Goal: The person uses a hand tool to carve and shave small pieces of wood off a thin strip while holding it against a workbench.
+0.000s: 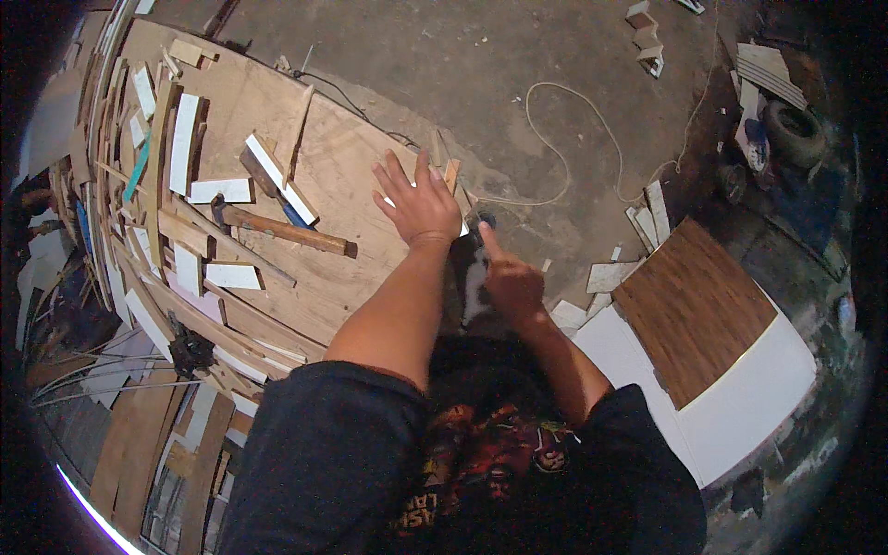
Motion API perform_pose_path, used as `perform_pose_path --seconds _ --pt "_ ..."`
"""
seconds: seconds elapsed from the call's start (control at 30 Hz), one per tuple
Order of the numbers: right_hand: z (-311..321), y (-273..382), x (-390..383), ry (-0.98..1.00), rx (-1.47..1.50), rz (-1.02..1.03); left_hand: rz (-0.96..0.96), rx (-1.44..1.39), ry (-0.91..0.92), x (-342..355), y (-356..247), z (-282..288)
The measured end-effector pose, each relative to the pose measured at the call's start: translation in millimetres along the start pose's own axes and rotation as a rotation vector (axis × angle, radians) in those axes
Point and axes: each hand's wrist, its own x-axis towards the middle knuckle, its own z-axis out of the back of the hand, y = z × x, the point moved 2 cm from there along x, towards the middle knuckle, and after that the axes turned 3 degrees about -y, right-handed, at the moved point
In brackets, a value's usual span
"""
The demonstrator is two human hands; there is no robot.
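Observation:
My left hand (421, 208) lies flat with fingers spread at the right edge of the plywood board (365, 268). Under it a white piece (463, 228) shows beside the wrist and between the fingers; most of it is hidden. Close by on the right, my right hand (514, 285) has its fingers curled and the index finger stretched forward. That fingertip is beside a small dark object (485, 220) just off the board's edge. What the curled fingers hold cannot be made out. A small wood strip (451, 176) juts out past the left fingertips.
A hammer (287, 231) and white-faced offcuts (184, 143) lie on the board. Long strips (116, 231) crowd its left side. A pale cord (592, 111) curls over the concrete floor. Brown wood-grain and white panels (698, 314) lie at right, near a tire (794, 132).

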Motion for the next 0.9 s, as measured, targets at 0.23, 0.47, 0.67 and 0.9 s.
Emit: perform_pose_path --seconds 0.23,0.47,0.67,0.9 --pt "-8.8 2.3 19.2 0.067 -0.035 -0.002 -0.002 -0.002 -0.003 -1.5 0.7 -4.7" --pt "-11.9 0.9 62.0 -0.049 0.047 0.053 -0.018 -0.041 0.005 -1.5 -4.3 -4.5" --pt "-15.2 2.6 50.4 -0.048 -0.124 0.04 -0.005 -0.033 0.014 -3.4 -2.3 0.8" --pt "-12.8 -6.0 26.7 0.016 -0.039 0.026 -0.009 -0.022 0.0 -1.5 0.0 -3.0"
